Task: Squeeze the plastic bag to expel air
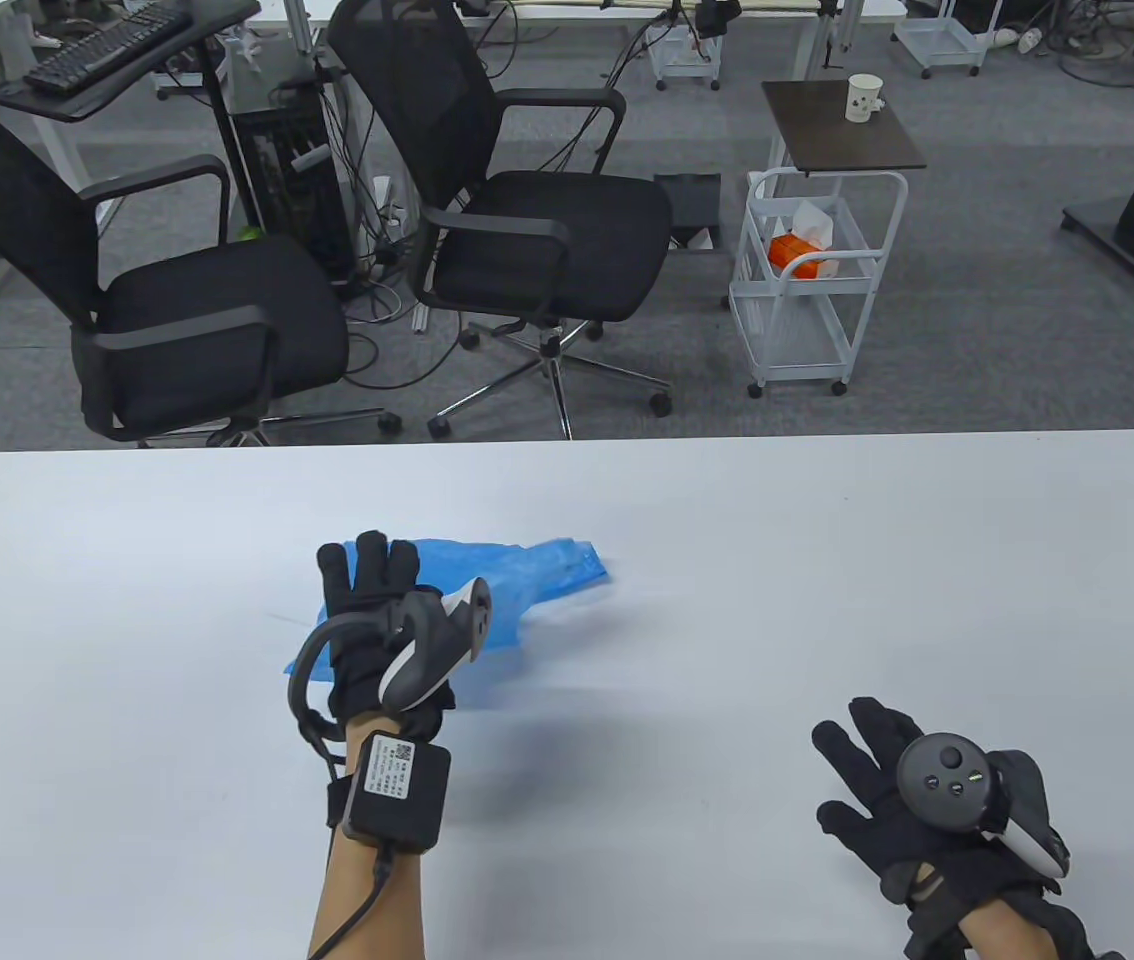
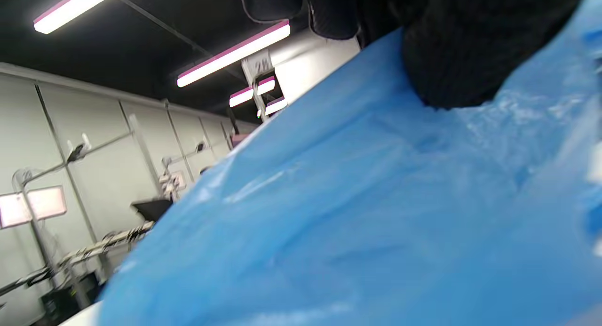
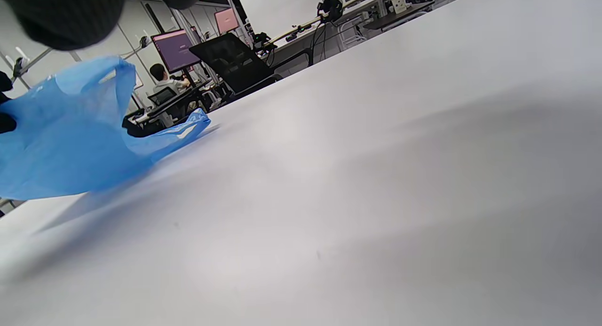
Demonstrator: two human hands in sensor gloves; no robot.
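A blue plastic bag (image 1: 517,580) is seen on the white counter (image 1: 727,560), left of its middle, with a crumpled end stretched out to the right and lying on the surface. The left hand (image 1: 372,630) is laid over the bag's left part, fingers extended and pointing away from the person; part of the bag is hidden under it. In the left wrist view a gloved fingertip (image 2: 451,58) is shown pressed into the bag's film (image 2: 352,213), which is dented around it. Whether the film is pinched or only pressed flat cannot be told from the pictures.

The right hand (image 1: 917,800) is held open, fingers spread, well apart from the bag, near the counter's front right area; nothing is gripped by it. In the right wrist view the bag (image 3: 70,142) is seen at the left, partly raised off the counter (image 3: 376,175), with 1 corner touching it.

Beyond the counter 2 black office chairs (image 1: 227,300) and a white trolley (image 1: 807,290) are seen on the grey floor
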